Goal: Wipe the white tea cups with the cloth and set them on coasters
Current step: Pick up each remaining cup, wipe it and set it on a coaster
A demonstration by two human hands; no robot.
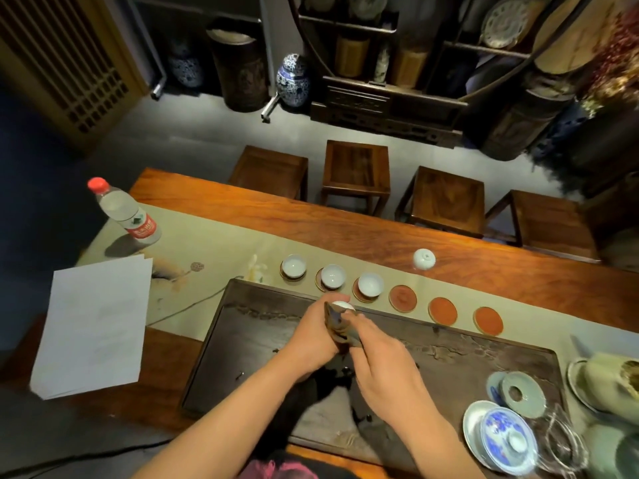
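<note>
We held a small white porcelain tea cup (343, 305) against a dark folded cloth (340, 328). Three more white cups (332, 276) sat upright on round red coasters (443, 310); three coasters lay bare; another cup (424, 258) stood inverted beyond them.

There are five white tea cups: three (293, 265) (333, 275) (370, 283) stand on coasters, one (424, 259) lies alone on the surface, and one (343, 305) is held in the hands. Six coasters are in a row; three (402, 298) (443, 311) (488, 320) are bare. One water bottle (124, 210), one stack of paper (95, 323), four wooden stools (356, 171).
</note>
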